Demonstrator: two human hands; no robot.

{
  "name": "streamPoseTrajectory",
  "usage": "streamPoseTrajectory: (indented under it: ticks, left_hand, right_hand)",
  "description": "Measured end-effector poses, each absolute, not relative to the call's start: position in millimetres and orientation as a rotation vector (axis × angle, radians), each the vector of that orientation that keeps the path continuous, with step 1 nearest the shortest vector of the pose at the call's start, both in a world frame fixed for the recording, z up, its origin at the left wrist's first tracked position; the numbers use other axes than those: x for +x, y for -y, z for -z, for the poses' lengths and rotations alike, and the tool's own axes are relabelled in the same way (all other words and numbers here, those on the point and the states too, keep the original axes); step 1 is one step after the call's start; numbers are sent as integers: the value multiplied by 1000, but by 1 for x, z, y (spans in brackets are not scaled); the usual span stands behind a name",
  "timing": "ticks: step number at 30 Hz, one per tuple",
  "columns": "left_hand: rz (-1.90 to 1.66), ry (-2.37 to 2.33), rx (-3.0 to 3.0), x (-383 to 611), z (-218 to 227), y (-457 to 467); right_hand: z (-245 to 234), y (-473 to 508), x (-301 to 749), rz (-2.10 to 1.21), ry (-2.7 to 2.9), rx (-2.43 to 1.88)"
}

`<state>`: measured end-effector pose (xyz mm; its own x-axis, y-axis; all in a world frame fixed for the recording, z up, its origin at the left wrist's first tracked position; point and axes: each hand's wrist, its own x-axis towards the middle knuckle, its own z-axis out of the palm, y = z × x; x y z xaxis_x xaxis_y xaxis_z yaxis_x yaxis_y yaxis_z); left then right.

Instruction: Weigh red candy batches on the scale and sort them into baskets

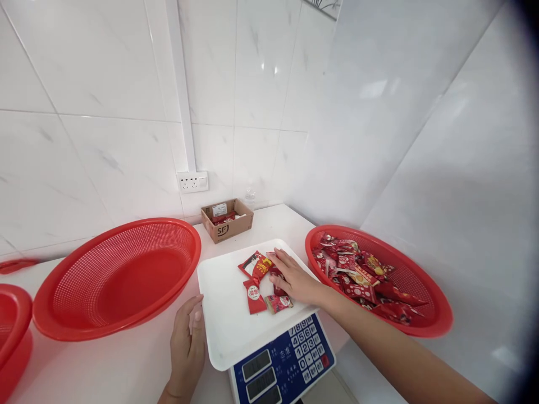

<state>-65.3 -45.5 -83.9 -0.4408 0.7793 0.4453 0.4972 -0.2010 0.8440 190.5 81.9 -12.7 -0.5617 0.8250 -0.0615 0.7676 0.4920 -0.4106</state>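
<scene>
A white tray (pixel 223 331) sits on a blue digital scale (pixel 290 359) with a keypad and displays. Several small red snack packets (pixel 255 296) lie on the tray, right of its middle. My right hand (pixel 297 282) reaches over the packets from the right, fingers stretched out and apart. Its fingertips rest on or just above the packets, and partly cover some of them. Beside the tray's left edge is my left hand (pixel 188 339), loosely bent with thumb and fingers apart. Its fingertips are at the rim, and nothing shows between them.
On the right, a red plastic basket (pixel 438 314) holds many similar packets. A wide red basket (pixel 138 275) stands left of the tray, with another red basket (pixel 17 348) at the far left. Behind the tray is a cardboard box (pixel 236 227) against the tiled wall, below a socket (pixel 192 182).
</scene>
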Motion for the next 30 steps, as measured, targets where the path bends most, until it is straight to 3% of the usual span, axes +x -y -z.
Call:
streamPoseTrajectory:
  ticks: [14, 23, 30]
  left_hand:
    - [-1719, -1795, 1482, -65, 81, 45]
    - [-1707, -1788, 1499, -64, 80, 46]
    - [-1722, -1786, 1514, -63, 77, 45]
  right_hand:
    - [-16, -74, 145, -764, 2779, -996]
    - [-16, -76, 192, -892, 2741, -1073]
    - [-4, -76, 181, -752, 2652, -1197]
